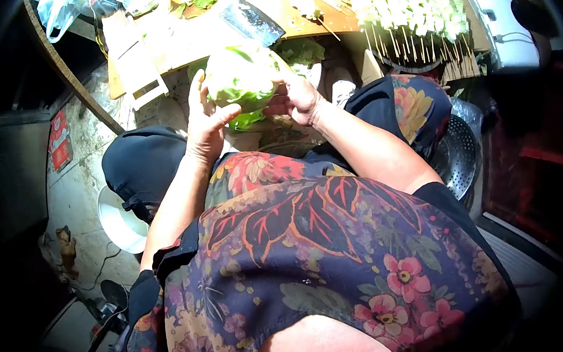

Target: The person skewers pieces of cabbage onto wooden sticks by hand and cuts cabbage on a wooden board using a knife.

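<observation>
A pale green head of cabbage (pixel 241 80) is held up between my two hands, in front of the table's near edge. My left hand (pixel 207 112) cups its left side, with the thumb across the lower front. Against its right side rests my right hand (pixel 295 99), its fingers partly hidden behind and below the cabbage. Just beyond, a wide-bladed cleaver (pixel 253 21) lies on the table. Loose green leaves (pixel 301 52) show below the table edge, to the right of the cabbage.
Many skewers of pale green pieces (pixel 407 10) are lined up at the back right. One loaded skewer (pixel 306 7) lies on the wooden table (pixel 332 23). A white slicer-like board (pixel 137 68) overhangs the left edge. A white bucket (pixel 116 219) and metal colander (pixel 459 159) flank my legs.
</observation>
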`<state>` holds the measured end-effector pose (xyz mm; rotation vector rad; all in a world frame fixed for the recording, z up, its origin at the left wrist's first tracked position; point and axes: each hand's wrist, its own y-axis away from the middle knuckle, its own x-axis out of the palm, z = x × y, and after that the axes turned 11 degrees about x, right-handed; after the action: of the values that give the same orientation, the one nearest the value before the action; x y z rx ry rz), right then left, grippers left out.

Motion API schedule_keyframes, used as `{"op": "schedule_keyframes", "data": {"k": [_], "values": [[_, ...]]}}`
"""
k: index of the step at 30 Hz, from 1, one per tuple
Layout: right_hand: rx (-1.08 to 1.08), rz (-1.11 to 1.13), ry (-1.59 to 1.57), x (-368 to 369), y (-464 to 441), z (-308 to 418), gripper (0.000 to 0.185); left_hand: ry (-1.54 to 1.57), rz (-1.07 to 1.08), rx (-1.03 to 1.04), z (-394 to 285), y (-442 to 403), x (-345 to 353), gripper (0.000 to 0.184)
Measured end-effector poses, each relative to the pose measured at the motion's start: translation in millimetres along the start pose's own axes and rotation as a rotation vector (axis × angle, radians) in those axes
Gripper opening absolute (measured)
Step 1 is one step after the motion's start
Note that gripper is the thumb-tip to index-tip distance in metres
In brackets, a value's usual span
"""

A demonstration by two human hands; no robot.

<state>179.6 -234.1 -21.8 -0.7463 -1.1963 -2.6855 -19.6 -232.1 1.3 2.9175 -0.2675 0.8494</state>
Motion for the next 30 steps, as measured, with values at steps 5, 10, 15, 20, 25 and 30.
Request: {"op": "schedule_keyframes", "data": {"k": [5, 10, 15, 20, 25, 30], "values": [[0.035, 0.029, -0.114, -8.2, 0.7, -0.1, 0.048, -0.014, 0.027, 0.015, 7.3, -3.9, -14.0, 0.095], [0.041, 0.064, -0.179, -15.1, -3.0, 1.7, 0.054, 0.019, -0.04, -0.042, 1.2, -8.6, -12.8, 0.082], [0.023, 0.117, -0.323, -4.4, 6.9, 9.2, 0.057, 0.068, -0.064, -0.043, -5.3, -12.1, -9.7, 0.078], [-0.001, 0.271, -0.498, -14.6, 1.4, 8.4, 0.061, 0.157, -0.165, 0.005, -3.3, -15.3, -12.6, 0.062], [-0.061, 0.331, -0.493, -19.0, 0.1, 10.7, 0.059, 0.093, -0.225, -0.019, -5.3, -18.2, -18.4, 0.056], [-0.11, 0.084, -0.195, -23.0, -1.4, 11.9, 0.053, -0.22, -0.009, -0.087, -17.7, -16.4, -4.8, 0.088]]}}
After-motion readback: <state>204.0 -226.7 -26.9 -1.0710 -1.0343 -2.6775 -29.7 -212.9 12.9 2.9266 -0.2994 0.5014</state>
